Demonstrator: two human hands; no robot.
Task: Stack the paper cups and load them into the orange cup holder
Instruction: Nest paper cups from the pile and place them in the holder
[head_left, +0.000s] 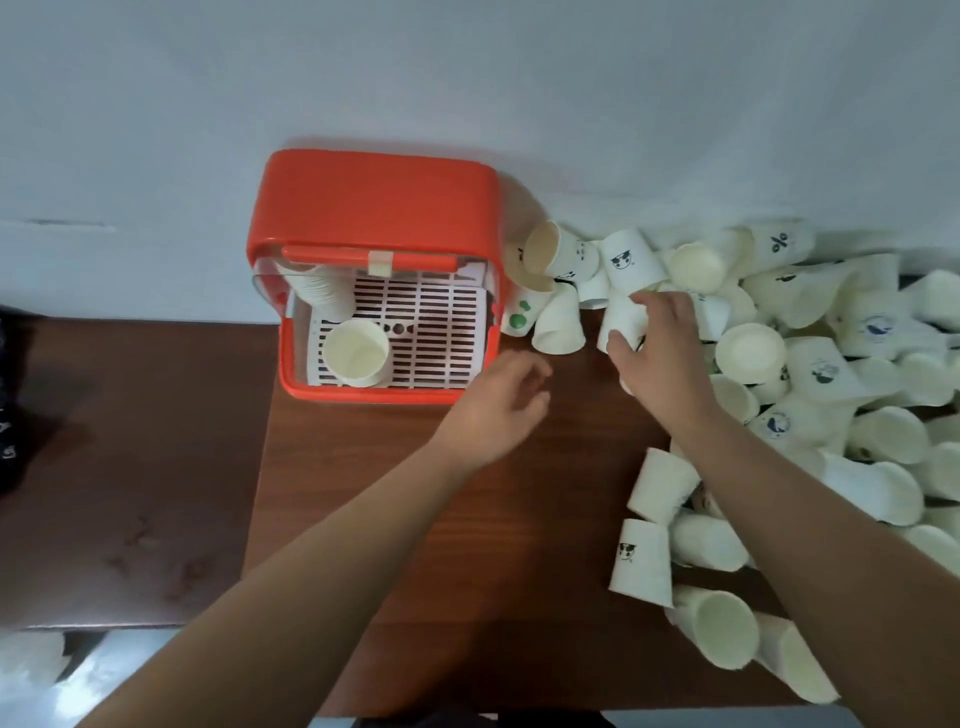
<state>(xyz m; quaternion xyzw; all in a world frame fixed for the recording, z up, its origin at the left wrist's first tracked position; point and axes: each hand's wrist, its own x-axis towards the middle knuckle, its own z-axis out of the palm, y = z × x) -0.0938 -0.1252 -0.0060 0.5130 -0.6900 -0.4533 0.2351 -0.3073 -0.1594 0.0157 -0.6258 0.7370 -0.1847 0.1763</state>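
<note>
Beside the orange cup holder (374, 208), right hand (660, 353) grips a paper cup (620, 318); left hand (498, 405) hovers open.

Count from my feed: one orange cup holder (374, 202), one white slotted tray (431, 332) inside it. In the holder I get one nested stack (319, 291) lying at the back left (too blurred to count its cups) and one single cup (356, 351) standing rim up. Two hands in view: left hand (498, 410) holding nothing, right hand (657, 353) with fingers curled on one loose cup (621, 317). Loose pile (831, 364) on the right: several dozen cups, overlapping, no exact tally possible. Among them one % cup (779, 244) and one green-dotted cup (519, 317). One brown table (467, 545)
</note>
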